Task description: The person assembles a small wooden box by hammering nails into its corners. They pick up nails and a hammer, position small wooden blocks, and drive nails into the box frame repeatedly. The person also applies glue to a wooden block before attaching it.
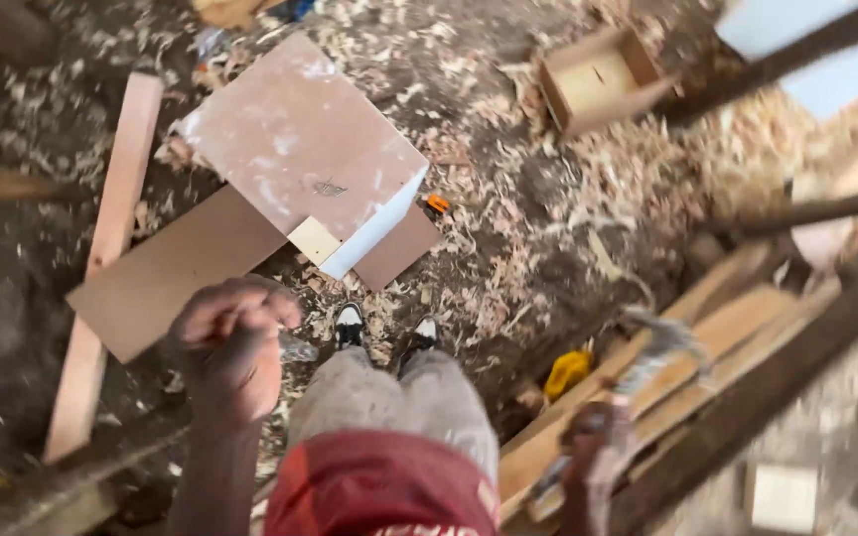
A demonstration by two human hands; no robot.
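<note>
From the head view we look straight down past our trousers and shoes [386, 330] to a floor [548, 228] littered with shavings. Our left hand [230, 337] is curled into a fist around something small and pale, perhaps nails, kept ready at waist height. Our right hand [596, 442] grips a hammer [652, 349] by its handle, head raised and blurred, above stacked planks [707, 337]. Boards [290, 139] lie flat ahead of our feet; an open wooden box [600, 81] sits farther off.
</note>
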